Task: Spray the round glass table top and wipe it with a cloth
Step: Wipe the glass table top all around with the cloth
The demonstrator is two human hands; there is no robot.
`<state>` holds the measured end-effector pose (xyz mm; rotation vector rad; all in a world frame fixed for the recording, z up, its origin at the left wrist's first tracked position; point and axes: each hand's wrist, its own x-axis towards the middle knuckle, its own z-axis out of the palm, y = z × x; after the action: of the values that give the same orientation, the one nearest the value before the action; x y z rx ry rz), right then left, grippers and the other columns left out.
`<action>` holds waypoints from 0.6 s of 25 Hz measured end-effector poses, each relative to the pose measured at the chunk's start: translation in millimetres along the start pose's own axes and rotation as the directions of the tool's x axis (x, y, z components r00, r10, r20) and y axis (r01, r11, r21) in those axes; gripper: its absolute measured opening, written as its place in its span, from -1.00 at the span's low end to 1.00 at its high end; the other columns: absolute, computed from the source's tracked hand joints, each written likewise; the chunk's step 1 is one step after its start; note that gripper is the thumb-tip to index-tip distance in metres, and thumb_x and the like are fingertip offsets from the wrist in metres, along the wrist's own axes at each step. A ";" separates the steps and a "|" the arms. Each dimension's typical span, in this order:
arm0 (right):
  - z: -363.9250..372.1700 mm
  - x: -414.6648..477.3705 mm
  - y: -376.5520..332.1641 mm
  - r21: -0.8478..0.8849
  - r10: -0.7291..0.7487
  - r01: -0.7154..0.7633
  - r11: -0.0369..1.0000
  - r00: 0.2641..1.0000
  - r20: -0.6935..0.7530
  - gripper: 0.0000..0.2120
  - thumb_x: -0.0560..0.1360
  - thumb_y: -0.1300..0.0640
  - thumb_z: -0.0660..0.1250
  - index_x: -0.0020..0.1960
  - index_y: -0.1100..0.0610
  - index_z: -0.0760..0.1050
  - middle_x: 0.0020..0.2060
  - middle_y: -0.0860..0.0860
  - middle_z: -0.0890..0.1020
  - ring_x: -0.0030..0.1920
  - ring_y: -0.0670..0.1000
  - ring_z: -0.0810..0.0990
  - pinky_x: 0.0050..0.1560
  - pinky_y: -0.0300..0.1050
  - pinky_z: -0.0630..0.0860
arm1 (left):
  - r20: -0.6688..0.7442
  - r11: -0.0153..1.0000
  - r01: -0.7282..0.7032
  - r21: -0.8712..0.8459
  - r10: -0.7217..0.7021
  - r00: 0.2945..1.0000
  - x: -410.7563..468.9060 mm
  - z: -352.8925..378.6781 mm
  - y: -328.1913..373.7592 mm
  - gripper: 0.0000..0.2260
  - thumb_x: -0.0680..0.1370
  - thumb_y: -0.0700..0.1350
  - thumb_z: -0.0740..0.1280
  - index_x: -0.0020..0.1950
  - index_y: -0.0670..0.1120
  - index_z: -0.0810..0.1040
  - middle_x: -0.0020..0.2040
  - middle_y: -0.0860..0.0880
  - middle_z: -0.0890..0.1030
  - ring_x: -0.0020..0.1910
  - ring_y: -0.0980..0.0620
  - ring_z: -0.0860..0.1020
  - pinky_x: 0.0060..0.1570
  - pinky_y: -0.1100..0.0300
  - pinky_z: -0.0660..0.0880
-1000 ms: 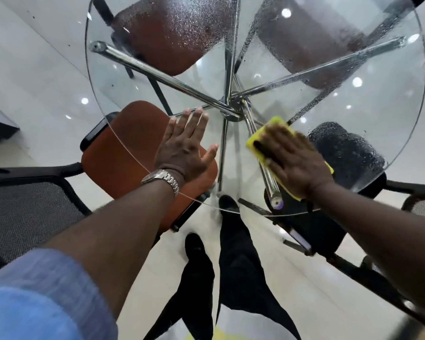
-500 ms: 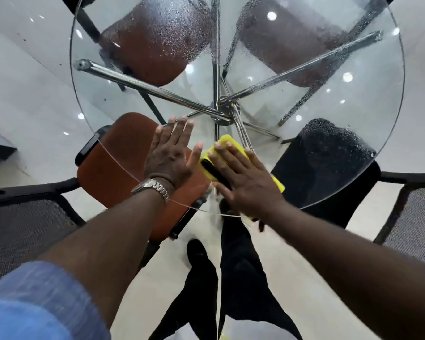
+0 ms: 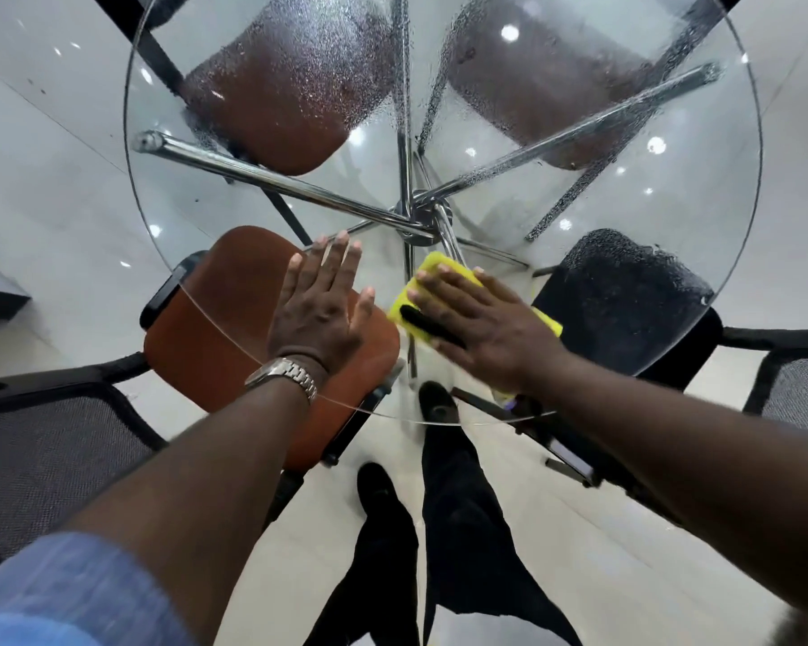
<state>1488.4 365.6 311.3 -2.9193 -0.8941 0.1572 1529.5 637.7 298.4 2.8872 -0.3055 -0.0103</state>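
Observation:
The round glass table top (image 3: 700, 216) fills the upper view, its far half beaded with spray droplets. My left hand (image 3: 320, 310) lies flat on the near glass, fingers straight, a metal watch on the wrist. My right hand (image 3: 481, 321) presses flat on a yellow cloth (image 3: 432, 268) just to the right of it, near the table's front edge. The cloth's far corner and right edge stick out from under my fingers. No spray bottle is in sight.
Chrome legs (image 3: 271, 179) spread from a hub under the glass. Two orange chair seats (image 3: 225, 314) (image 3: 295, 95), a brown one (image 3: 542, 76) and a black one (image 3: 621, 291) sit beneath. Mesh chairs (image 3: 43, 440) flank me. My shoes (image 3: 383, 487) stand on pale floor tiles.
My right hand slid the cloth leftward over the near glass until it was beside my left hand, then edged slightly back right. The left hand has stayed flat in place.

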 end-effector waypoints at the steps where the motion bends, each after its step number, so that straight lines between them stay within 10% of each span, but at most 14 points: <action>1: -1.3 -7.7 22.7 0.011 0.092 -0.092 0.996 0.996 -0.006 -0.40 0.76 -0.24 -0.02 0.75 -0.16 -0.07 0.75 -0.08 -0.01 0.73 -0.05 -0.13 0.71 0.15 0.00 | 0.006 1.000 0.002 0.001 -0.002 1.000 0.0 -0.4 0.4 -0.43 0.67 0.16 0.11 0.67 0.02 0.18 0.68 0.00 0.16 0.67 0.00 0.07 0.64 -0.01 -0.07; 5: 12.9 -42.4 10.0 0.155 0.804 -0.789 0.594 0.590 -0.078 -0.33 0.73 -0.22 -0.05 0.75 -0.02 -0.11 0.75 0.02 -0.02 0.74 0.08 -0.04 0.67 0.32 0.06 | 0.028 1.000 0.001 0.027 -0.002 1.000 -1.3 -4.0 0.1 -0.39 0.67 0.21 0.12 0.68 0.01 0.14 0.69 -0.01 0.13 0.68 -0.03 0.04 0.64 -0.05 -0.06; 7: 14.6 -29.9 -16.3 0.109 0.724 -0.716 0.690 0.684 -0.088 -0.33 0.73 -0.20 -0.04 0.76 0.04 -0.04 0.75 0.05 0.01 0.74 0.11 -0.02 0.69 0.30 0.00 | 0.040 1.000 -0.007 0.020 0.006 0.999 -1.2 -4.4 1.0 -0.37 0.66 0.22 0.12 0.68 0.01 0.13 0.69 -0.01 0.11 0.68 -0.03 0.04 0.64 -0.07 -0.05; 9: 3.4 -5.8 -2.6 0.048 0.297 -0.296 0.954 0.955 -0.024 -0.36 0.75 -0.22 -0.03 0.76 -0.02 0.00 0.75 -0.01 0.03 0.74 0.04 -0.05 0.71 0.19 -0.03 | 0.023 1.000 -0.003 0.024 0.003 1.000 -0.7 -1.3 1.3 -0.37 0.65 0.22 0.12 0.68 0.01 0.13 0.69 0.00 0.11 0.68 -0.03 0.04 0.64 -0.09 -0.02; 11: -11.9 17.3 35.1 -0.011 0.002 -0.002 1.000 1.000 0.018 -0.39 0.75 -0.24 -0.01 0.75 -0.10 0.03 0.74 -0.06 0.05 0.73 -0.03 -0.05 0.72 0.11 -0.01 | 0.005 1.000 -0.005 0.026 0.005 1.000 -1.4 1.6 -1.2 -0.36 0.64 0.23 0.12 0.68 0.01 0.15 0.69 -0.01 0.13 0.68 -0.03 0.06 0.63 -0.11 0.02; 13: -10.7 28.3 61.0 0.068 0.304 -0.302 0.951 0.952 -0.022 -0.40 0.75 -0.22 0.00 0.75 -0.14 0.00 0.75 -0.07 0.03 0.73 -0.04 -0.05 0.71 0.17 0.04 | -0.005 0.999 -0.002 0.033 0.002 1.000 -1.0 1.5 -0.2 -0.37 0.64 0.24 0.10 0.67 0.01 0.17 0.69 0.00 0.14 0.67 -0.02 0.07 0.62 -0.12 0.04; 15: -4.1 30.6 35.6 0.176 0.763 -0.746 0.643 0.644 -0.057 -0.37 0.75 -0.19 -0.01 0.76 -0.07 -0.04 0.75 -0.03 0.00 0.74 0.03 -0.05 0.70 0.23 0.03 | 0.002 1.000 0.001 0.024 -0.001 1.000 -0.1 -1.0 1.8 -0.37 0.64 0.25 0.08 0.67 0.01 0.17 0.68 0.00 0.14 0.67 -0.02 0.07 0.62 -0.12 0.05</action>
<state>1533.8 353.3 309.1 -2.9107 0.4135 0.0705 1529.0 636.2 299.8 2.9116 -0.3065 -0.0103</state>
